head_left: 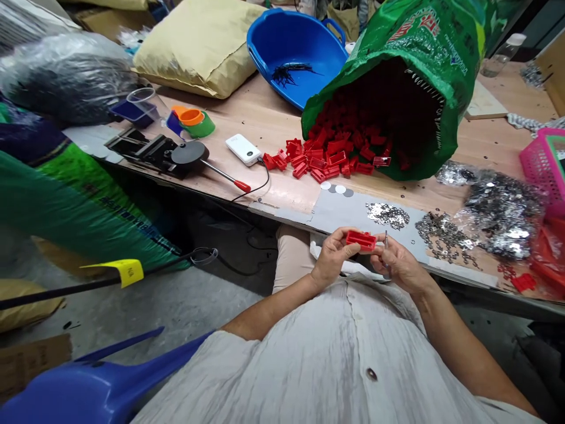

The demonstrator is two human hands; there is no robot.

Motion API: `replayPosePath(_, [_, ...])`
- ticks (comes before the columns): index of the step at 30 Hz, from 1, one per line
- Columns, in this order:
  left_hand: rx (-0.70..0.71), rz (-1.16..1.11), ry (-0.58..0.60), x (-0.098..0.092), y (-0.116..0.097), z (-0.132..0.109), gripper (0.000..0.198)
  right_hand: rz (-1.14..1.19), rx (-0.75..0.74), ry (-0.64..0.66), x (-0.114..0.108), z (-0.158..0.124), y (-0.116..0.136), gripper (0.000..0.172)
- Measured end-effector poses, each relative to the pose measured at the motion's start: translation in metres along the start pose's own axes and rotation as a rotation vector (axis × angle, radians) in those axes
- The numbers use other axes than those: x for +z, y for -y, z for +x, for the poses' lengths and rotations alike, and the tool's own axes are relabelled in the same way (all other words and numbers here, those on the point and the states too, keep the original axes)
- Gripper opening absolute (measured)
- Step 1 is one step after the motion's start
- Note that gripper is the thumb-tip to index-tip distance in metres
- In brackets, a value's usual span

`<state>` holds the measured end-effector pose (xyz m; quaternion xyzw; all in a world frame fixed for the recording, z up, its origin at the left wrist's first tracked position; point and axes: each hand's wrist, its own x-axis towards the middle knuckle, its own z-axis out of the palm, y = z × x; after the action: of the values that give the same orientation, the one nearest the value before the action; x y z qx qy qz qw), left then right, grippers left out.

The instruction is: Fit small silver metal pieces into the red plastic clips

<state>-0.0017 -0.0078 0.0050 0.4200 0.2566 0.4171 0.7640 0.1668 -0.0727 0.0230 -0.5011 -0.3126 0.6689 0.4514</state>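
Between the fingers of my left hand [334,257] is a red plastic housing [361,239], held above my lap at the table's front edge. Its open, hollow side faces up. My right hand [397,262] is closed on a thin metal tool that looks like tweezers [386,240], pointing upward beside the housing's right end. The right fingertips are close to that end; whether they touch it I cannot tell. Just beyond my hands, small shiny metal pieces [388,215] lie on a grey sheet [335,207], with a duller heap of metal pieces [444,232] to the right.
Red housings [329,154] spill from a green sack [445,88]. Behind stands a blue basin [300,53]. Leftward are a white power bank [243,149] and a black lever device [176,154]. Bagged metal pieces [503,206] and a pink basket [541,165] sit at right.
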Motion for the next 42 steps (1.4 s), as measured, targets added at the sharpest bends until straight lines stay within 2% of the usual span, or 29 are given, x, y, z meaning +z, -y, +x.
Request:
replayPosePath(2, [-0.114,-0.212,-0.059,0.002,-0.002,0.003,0.036,-0.026,-0.037,-0.054,-0.001,0.002,0.005,0.055])
replayPosePath(5, [-0.289,-0.411,-0.09,0.001,-0.006,0.005,0.03,-0.081,-0.097,-0.124,-0.008,0.004,0.008,0.05])
replayPosePath(8, [-0.422,-0.511,-0.116,-0.001,-0.008,0.005,0.027,-0.125,-0.128,-0.147,-0.019,0.004,0.006,0.042])
replayPosePath(12, [-0.488,-0.594,-0.15,-0.001,-0.007,0.005,0.028,-0.13,-0.159,-0.166,-0.028,0.005,0.001,0.034])
replayPosePath(19, [-0.487,-0.578,-0.205,-0.001,-0.005,0.006,0.025,-0.167,-0.189,-0.219,-0.035,0.003,-0.002,0.032])
replayPosePath(22, [-0.516,-0.57,-0.207,-0.002,-0.006,0.004,0.025,-0.267,-0.216,-0.286,-0.043,0.001,0.003,0.031])
replayPosePath(26, [-0.485,-0.5,-0.174,-0.002,-0.01,0.003,0.022,-0.77,-0.284,-0.499,-0.056,0.004,0.013,0.025])
replayPosePath(28, [-0.434,-0.445,-0.149,-0.002,-0.013,0.003,0.028,-1.034,-0.339,-0.548,-0.06,0.011,0.015,0.019])
replayPosePath(33, [-0.338,-0.351,-0.127,-0.003,-0.016,0.003,0.039,-1.403,-0.39,-0.523,-0.062,0.032,0.013,0.017])
replayPosePath(42, [-0.205,-0.113,-0.11,-0.009,-0.004,0.002,0.043,-1.503,-0.377,-0.517,-0.049,0.055,0.015,0.017])
